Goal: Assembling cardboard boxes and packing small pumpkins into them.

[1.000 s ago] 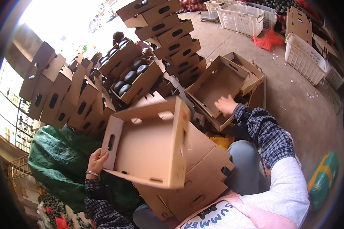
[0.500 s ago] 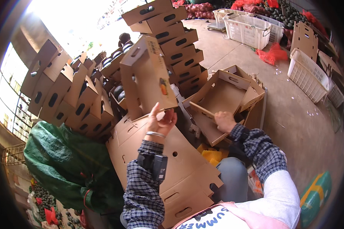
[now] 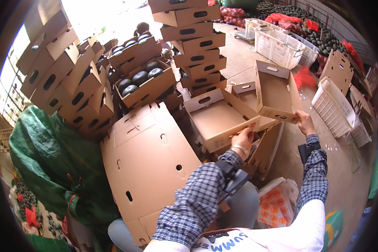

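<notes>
1. Found the left tray (image 3: 220, 115), open cardboard, just beyond the right edge of the flat cardboard sheet (image 3: 151, 151).
2. Saw the left grip (image 3: 242, 140), a bare hand, at that tray's near wall, close to its right corner, with fingers partly curled at the rim. Could not tell a firm pinch from a mere touch.
3. Found the right tray (image 3: 277, 88) tilted, farther right, partly covering the back tray (image 3: 248, 97). Saw the right grip (image 3: 305, 122), also bare, closed on the right end of its near wall.
4. Judged both held-at trays light, fairly stiff along folded walls, dry rather than slippery, likely to crease at a corner under hard squeezing. Rated the far-wall hand slots (image 3: 272, 69) good for lifting, near rims good for light tilting.
5. Noted nothing inside left and right trays; could see only part of the back one.
6. Saw a filled box (image 3: 155, 90) past the sheet's far edge, dark round produce (image 3: 140, 78) inside. Judged far heavier.
7. Logged a tall box stack (image 3: 197, 54) behind the left tray, contents mostly hidden.
8. Spotted a clear bag (image 3: 277, 201) of orange-and-white pieces, right of the sheet; also a white crate (image 3: 336, 105) leaning on the floor, contents not made out.
</notes>
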Motion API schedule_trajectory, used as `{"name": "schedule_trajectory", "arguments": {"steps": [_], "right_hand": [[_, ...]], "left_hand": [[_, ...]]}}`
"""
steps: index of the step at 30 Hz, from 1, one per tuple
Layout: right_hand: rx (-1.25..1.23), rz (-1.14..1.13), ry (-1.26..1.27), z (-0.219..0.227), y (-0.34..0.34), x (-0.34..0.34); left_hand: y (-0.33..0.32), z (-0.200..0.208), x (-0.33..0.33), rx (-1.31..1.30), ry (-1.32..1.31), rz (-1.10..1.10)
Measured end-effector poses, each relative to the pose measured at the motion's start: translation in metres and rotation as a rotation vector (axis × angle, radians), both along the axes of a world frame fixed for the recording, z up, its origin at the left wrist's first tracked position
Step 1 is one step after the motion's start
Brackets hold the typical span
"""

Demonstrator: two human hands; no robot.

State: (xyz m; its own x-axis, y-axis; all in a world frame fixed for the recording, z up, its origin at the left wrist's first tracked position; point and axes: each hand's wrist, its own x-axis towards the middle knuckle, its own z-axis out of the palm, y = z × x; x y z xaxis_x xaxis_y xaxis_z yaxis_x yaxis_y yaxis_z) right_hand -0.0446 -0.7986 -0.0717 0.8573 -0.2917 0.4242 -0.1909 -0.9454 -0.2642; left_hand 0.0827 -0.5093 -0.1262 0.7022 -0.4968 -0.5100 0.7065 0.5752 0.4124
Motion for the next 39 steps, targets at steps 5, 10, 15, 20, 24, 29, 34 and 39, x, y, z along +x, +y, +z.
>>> {"name": "schedule_trajectory", "arguments": {"steps": [5, 10, 15, 20, 24, 29, 34, 39], "right_hand": [[0.074, -0.183, 0.066, -0.052, -0.047, 0.011], [-0.268, -0.46, -0.222, -0.086, 0.022, 0.05], [1.259, 0.546, 0.097, -0.023, 0.152, 0.064], [0.465, 0.549, 0.37, -0.016, 0.143, 0.046], [0.287, 0.592, 0.224, -0.015, 0.141, 0.05], [-0.336, 0.151, 0.308, -0.026, 0.189, 0.03], [0.122, 0.534, 0.253, 0.03, 0.348, 0.055], [0.102, 0.455, 0.563, 0.012, 0.426, 0.09]], "left_hand": [[-0.039, -0.018, -0.061, 0.021, 0.139, -0.283], [-0.027, 0.028, -0.063, -0.397, 0.398, -0.431], [0.016, 0.015, -0.028, -0.15, 0.16, -0.322], [0.018, 0.033, -0.056, -0.025, 0.052, -0.336], [0.134, 0.102, -0.072, -0.024, -0.393, -0.978], [0.331, 0.121, -0.038, 1.377, -1.731, -0.463], [0.513, 0.03, -0.039, 2.079, -0.973, -0.094], [0.5, 0.049, -0.046, 1.376, -0.963, 0.01]]}}
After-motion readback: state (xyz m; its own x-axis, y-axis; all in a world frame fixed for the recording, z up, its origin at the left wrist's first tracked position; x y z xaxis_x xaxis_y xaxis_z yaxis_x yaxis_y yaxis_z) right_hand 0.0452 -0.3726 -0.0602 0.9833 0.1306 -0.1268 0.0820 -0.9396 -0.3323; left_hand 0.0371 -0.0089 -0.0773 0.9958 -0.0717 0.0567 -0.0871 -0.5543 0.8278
